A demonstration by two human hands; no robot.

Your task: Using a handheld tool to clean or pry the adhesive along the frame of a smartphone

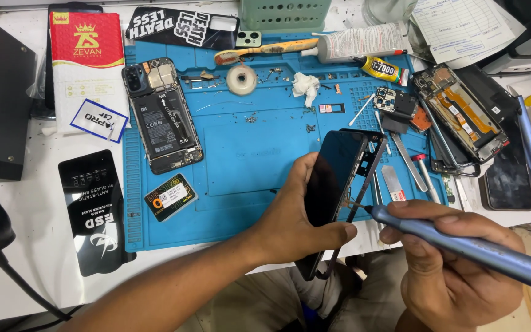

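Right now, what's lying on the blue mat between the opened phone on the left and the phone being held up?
In the head view, between the opened phone and the held phone, the blue mat is mostly bare: only a few tiny screws lie scattered there.

Your left hand (290, 227) covers the lower back of the phone screen (333, 184), and its bottom end is lost against your lap. Your blue screwdriver (462, 246) runs out past the right edge, so its rear end is unseen; its tip (359, 206) is too fine to tell what it touches. The small screws (250, 118) on the blue mat (241, 166) are too tiny to tell apart. The green basket (285, 13) is cut off by the top edge.
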